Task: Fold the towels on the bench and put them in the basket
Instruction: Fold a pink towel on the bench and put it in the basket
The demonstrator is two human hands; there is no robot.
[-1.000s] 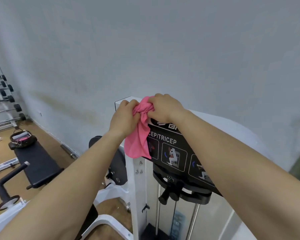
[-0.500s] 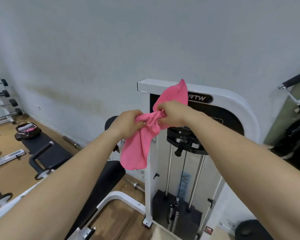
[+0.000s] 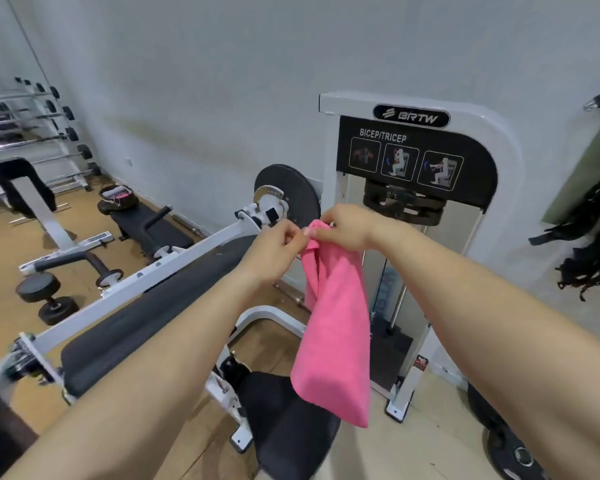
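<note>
A pink towel (image 3: pixel 336 327) hangs down in the air in front of me, long and narrow. Both hands pinch its top edge: my left hand (image 3: pixel 274 249) at the left corner, my right hand (image 3: pixel 343 226) just beside it. A dark basket (image 3: pixel 118 199) with pink and white cloth inside stands on the far end of a black flat bench (image 3: pixel 153 230) at the back left. The towel hangs over the black seat (image 3: pixel 288 420) of a white arm machine.
A white BICEP/TRICEP weight machine (image 3: pixel 416 188) stands right ahead against the wall, its long black arm pad (image 3: pixel 160 306) crossing my left. A dumbbell (image 3: pixel 45 299) lies on the wooden floor, a barbell rack (image 3: pixel 25 126) at far left, a black backpack (image 3: pixel 593 258) at right.
The towel was bunched between my hands; now it hangs down full length from its top edge. My view has tilted down and the hands have dropped lower.
</note>
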